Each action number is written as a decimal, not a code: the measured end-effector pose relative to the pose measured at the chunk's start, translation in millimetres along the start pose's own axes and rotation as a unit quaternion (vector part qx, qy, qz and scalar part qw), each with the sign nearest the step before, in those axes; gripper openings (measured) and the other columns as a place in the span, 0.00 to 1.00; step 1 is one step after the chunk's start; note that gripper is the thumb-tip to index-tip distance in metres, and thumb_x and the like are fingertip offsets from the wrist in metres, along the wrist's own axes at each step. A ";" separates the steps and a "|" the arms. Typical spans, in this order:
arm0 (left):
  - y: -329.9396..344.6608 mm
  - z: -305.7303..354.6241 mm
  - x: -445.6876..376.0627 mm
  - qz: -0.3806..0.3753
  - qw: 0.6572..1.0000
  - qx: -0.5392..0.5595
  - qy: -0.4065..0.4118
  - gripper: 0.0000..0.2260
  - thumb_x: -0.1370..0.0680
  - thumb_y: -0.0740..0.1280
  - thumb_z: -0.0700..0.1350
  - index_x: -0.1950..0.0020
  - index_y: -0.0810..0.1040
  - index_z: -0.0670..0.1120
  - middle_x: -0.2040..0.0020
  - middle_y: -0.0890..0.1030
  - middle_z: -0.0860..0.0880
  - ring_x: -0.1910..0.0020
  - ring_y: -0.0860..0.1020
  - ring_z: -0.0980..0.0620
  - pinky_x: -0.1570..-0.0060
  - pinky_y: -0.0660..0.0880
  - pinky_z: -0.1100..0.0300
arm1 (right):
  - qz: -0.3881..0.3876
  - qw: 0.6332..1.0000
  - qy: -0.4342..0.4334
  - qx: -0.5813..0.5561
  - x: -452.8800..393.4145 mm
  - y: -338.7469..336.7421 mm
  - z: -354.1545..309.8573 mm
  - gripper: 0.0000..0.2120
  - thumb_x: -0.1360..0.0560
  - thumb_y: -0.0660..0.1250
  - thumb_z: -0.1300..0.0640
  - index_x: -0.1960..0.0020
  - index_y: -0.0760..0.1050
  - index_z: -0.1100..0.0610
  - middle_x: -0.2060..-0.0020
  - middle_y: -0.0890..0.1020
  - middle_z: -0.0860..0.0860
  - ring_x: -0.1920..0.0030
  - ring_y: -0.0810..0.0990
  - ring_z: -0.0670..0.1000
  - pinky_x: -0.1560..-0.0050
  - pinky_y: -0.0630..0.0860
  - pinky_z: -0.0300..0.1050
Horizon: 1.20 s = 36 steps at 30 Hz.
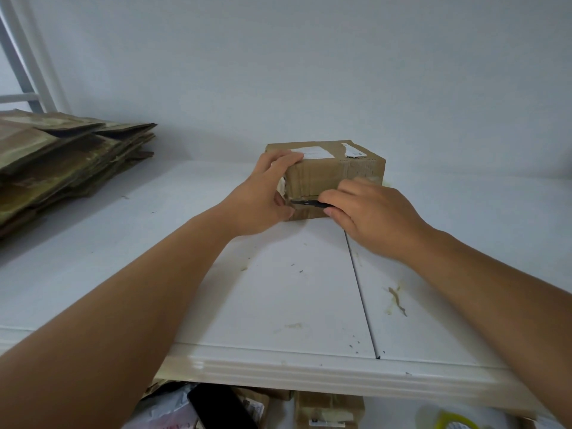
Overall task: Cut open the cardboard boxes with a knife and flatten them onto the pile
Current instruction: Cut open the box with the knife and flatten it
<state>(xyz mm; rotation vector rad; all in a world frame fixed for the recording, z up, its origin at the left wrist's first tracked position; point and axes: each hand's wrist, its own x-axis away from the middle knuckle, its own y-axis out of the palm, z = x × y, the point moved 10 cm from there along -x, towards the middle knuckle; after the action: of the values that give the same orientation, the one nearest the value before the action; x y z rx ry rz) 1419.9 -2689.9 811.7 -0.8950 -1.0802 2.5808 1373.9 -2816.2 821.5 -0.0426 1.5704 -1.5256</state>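
Right hand [370,212] gripping dark knife [305,203] against cardboard box [335,176]; left hand [267,193] fingers clasping box corner on table [278,292].

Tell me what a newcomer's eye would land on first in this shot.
First, the taped cardboard box at the middle of the white table, near the wall. The left hand steadies its left end while the right hand holds a dark knife against the near face. Next, the pile of flattened cardboard at the far left of the table.
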 end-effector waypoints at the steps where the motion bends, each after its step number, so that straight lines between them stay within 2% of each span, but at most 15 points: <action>1: 0.2 0.8 -0.1 0.001 1.000 -0.001 0.002 0.37 0.27 0.72 0.32 0.22 0.61 0.49 0.31 0.59 0.55 0.58 0.80 0.45 0.52 0.78 0.59 | -0.001 1.000 0.003 -0.001 0.0 0.3 0.5 0.10 0.18 0.60 0.54 0.40 0.77 0.53 0.56 0.75 0.49 0.54 0.73 0.53 0.66 0.74 0.49; 3: -0.1 1.4 -0.1 0.007 1.000 0.002 0.001 0.37 0.27 0.72 0.31 0.22 0.61 0.48 0.31 0.59 0.55 0.59 0.79 0.45 0.52 0.78 0.61 | -0.003 1.000 0.005 -0.001 0.1 1.3 0.4 0.10 0.18 0.59 0.54 0.40 0.77 0.53 0.57 0.75 0.49 0.54 0.73 0.53 0.66 0.73 0.48; 7: -0.5 1.1 -0.6 0.014 1.000 0.005 -0.008 0.36 0.26 0.70 0.30 0.22 0.62 0.49 0.32 0.59 0.57 0.60 0.77 0.57 0.51 0.78 0.57 | -0.005 1.000 0.012 0.003 -1.3 2.7 -0.6 0.11 0.18 0.59 0.53 0.40 0.77 0.53 0.57 0.74 0.49 0.54 0.73 0.53 0.66 0.72 0.47; 10: 0.5 1.7 -0.9 0.006 1.000 0.008 -0.010 0.36 0.26 0.71 0.31 0.23 0.62 0.50 0.32 0.58 0.58 0.62 0.77 0.56 0.51 0.78 0.55 | -0.009 1.000 0.016 0.009 -2.5 2.8 -1.1 0.12 0.18 0.57 0.53 0.41 0.76 0.53 0.57 0.74 0.49 0.53 0.73 0.53 0.66 0.71 0.46; 16: -0.5 4.0 -0.8 0.004 1.000 -0.003 -0.003 0.36 0.26 0.70 0.30 0.22 0.61 0.48 0.29 0.59 0.53 0.59 0.76 0.66 0.51 0.77 0.52 | -0.025 0.999 0.023 0.032 -3.4 4.1 -2.9 0.13 0.17 0.54 0.52 0.43 0.76 0.54 0.56 0.73 0.50 0.53 0.72 0.52 0.66 0.67 0.45; 20: 0.2 5.5 -1.5 -0.001 1.000 -0.004 -0.003 0.36 0.26 0.69 0.30 0.22 0.61 0.48 0.28 0.59 0.52 0.61 0.76 0.61 0.51 0.77 0.51 | -0.032 0.998 0.042 0.032 -3.4 2.4 1.9 0.13 0.17 0.54 0.53 0.42 0.76 0.54 0.56 0.74 0.49 0.54 0.71 0.52 0.65 0.69 0.45; 25: 1.8 4.3 -3.0 -0.002 1.000 -0.006 -0.007 0.36 0.26 0.69 0.29 0.22 0.60 0.49 0.31 0.58 0.56 0.65 0.76 0.63 0.52 0.78 0.53 | -0.040 0.998 0.048 0.032 -2.4 1.8 3.3 0.13 0.17 0.54 0.53 0.43 0.76 0.53 0.56 0.74 0.49 0.55 0.72 0.52 0.65 0.67 0.45; 30: 4.2 8.4 -3.2 -0.003 1.000 -0.010 -0.002 0.36 0.26 0.69 0.29 0.22 0.60 0.47 0.32 0.58 0.56 0.63 0.77 0.54 0.55 0.78 0.58 | -0.038 0.997 0.050 0.036 -6.1 3.7 -3.0 0.11 0.17 0.56 0.55 0.45 0.76 0.56 0.57 0.73 0.50 0.57 0.72 0.53 0.67 0.66 0.45; 33: 6.4 9.0 -4.0 -0.007 1.000 -0.007 -0.003 0.36 0.26 0.69 0.30 0.22 0.59 0.47 0.33 0.58 0.57 0.65 0.76 0.60 0.57 0.77 0.61 | -0.037 0.997 0.048 0.044 -8.7 4.4 -6.3 0.09 0.18 0.58 0.58 0.46 0.76 0.56 0.58 0.73 0.51 0.59 0.69 0.53 0.69 0.66 0.46; 36: 5.9 7.3 -4.5 -0.002 1.000 -0.009 -0.008 0.36 0.26 0.70 0.30 0.22 0.60 0.48 0.33 0.58 0.58 0.63 0.76 0.64 0.55 0.78 0.59 | -0.039 0.997 0.052 0.038 -4.3 0.7 2.4 0.11 0.17 0.56 0.54 0.45 0.76 0.55 0.57 0.74 0.51 0.58 0.71 0.53 0.68 0.66 0.46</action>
<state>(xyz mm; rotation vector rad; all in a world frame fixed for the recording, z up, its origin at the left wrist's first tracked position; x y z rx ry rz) 1419.3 -2700.1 813.7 -0.8761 -1.1096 2.5841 1378.2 -2815.3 823.9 0.0193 1.6079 -1.6704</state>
